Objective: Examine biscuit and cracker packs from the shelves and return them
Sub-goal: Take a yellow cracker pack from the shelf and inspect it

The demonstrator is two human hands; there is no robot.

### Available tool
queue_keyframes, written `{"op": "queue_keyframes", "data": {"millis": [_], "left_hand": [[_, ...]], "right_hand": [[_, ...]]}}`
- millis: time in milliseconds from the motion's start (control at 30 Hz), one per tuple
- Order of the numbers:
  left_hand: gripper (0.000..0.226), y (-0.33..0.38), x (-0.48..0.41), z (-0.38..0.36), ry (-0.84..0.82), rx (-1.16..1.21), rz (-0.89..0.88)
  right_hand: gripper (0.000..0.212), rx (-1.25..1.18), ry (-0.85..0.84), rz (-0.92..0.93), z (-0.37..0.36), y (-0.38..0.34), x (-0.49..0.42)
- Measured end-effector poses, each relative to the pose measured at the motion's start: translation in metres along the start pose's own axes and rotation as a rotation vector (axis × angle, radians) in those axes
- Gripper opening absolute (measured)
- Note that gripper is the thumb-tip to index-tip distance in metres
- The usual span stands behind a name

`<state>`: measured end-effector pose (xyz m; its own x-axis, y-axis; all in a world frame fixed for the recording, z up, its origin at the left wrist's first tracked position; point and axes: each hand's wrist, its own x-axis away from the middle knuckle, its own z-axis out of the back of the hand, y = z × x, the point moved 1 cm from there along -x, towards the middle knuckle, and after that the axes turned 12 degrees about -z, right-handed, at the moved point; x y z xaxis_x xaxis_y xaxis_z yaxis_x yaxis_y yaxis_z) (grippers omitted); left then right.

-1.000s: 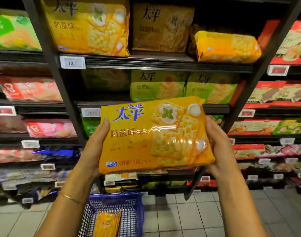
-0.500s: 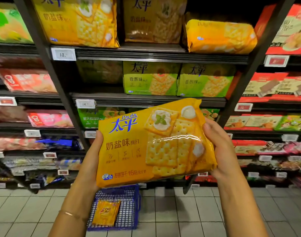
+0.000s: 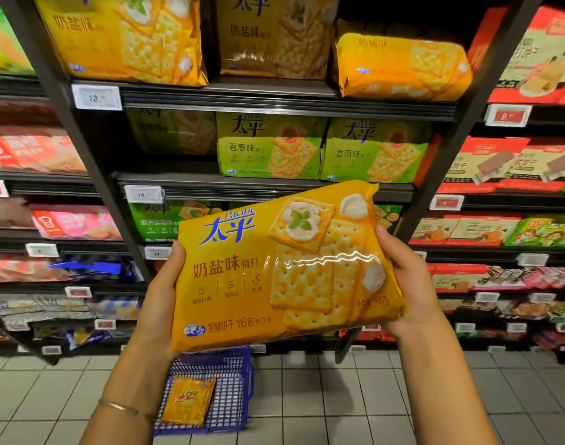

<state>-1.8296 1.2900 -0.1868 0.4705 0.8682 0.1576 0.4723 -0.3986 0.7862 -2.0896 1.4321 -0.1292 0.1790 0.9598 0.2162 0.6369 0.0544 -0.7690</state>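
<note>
**A:** What fills the view?

**B:** Dark metal shelving (image 3: 274, 101), several tiers high and stocked across its width. Below it is a pale tiled floor (image 3: 323, 396).

**A:** And the pack being examined?

**B:** A big yellow cracker pack (image 3: 242, 284) is held up off the shelves, in front of the lower tiers and above the floor. It faces the camera and is tilted, with its right end higher. The front shows blue lettering and pictures of square crackers.

**A:** What stands on the shelves behind it?

**B:** On the top tier are matching yellow packs (image 3: 120, 36), two upright and one lying on its side at the right. The tier below has green packs (image 3: 271, 149) side by side. Red boxes (image 3: 506, 165) fill the bay to the right.

**A:** Anything on the floor?

**B:** A blue mesh basket (image 3: 233, 399) sits directly under the held pack.

**A:** How do the hands stand?

**B:** The left hand (image 3: 160, 303) is clamped on the pack's left edge, with the thumb at the front. The right hand (image 3: 409, 284) is clamped on the right edge in the same way, and its other fingers are hidden behind the pack.

**A:** Smaller things?

**B:** A small orange packet (image 3: 188, 401) lies in the basket. A white price tag (image 3: 96, 97) is clipped to the top rail. There is a thin bracelet (image 3: 120, 407) on the left wrist.
</note>
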Motion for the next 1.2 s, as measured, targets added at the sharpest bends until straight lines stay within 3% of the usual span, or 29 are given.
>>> {"op": "queue_keyframes", "data": {"millis": [200,400,733,800,900,933,1067,1200], "left_hand": [[0.055,0.001,-0.005,-0.001,0.014,-0.036,-0.015],[0.058,0.009,-0.008,-0.001,-0.009,-0.051,-0.014],[0.055,0.016,0.001,0.001,0.021,-0.092,-0.043],[0.061,0.017,0.004,-0.001,0.019,-0.115,-0.092],[0.089,0.021,0.007,-0.003,0.02,-0.159,-0.161],[0.094,0.022,0.009,-0.003,0.017,-0.168,-0.18],[0.074,0.023,0.011,-0.002,0.001,-0.159,-0.237],[0.076,0.023,0.014,0.001,-0.004,-0.155,-0.268]], "right_hand": [[0.026,-0.009,-0.074,0.007,0.002,-0.001,0.002],[0.065,0.027,-0.105,-0.033,0.004,0.0,-0.001],[0.062,0.112,-0.149,-0.126,0.011,0.008,-0.009],[0.077,0.145,-0.15,-0.157,0.011,0.011,-0.011],[0.105,0.203,-0.057,-0.141,0.012,0.015,-0.014],[0.106,0.231,-0.04,-0.125,0.012,0.016,-0.015],[0.087,0.242,-0.02,-0.085,0.014,0.023,-0.017],[0.073,0.227,-0.024,-0.072,0.018,0.03,-0.018]]}}
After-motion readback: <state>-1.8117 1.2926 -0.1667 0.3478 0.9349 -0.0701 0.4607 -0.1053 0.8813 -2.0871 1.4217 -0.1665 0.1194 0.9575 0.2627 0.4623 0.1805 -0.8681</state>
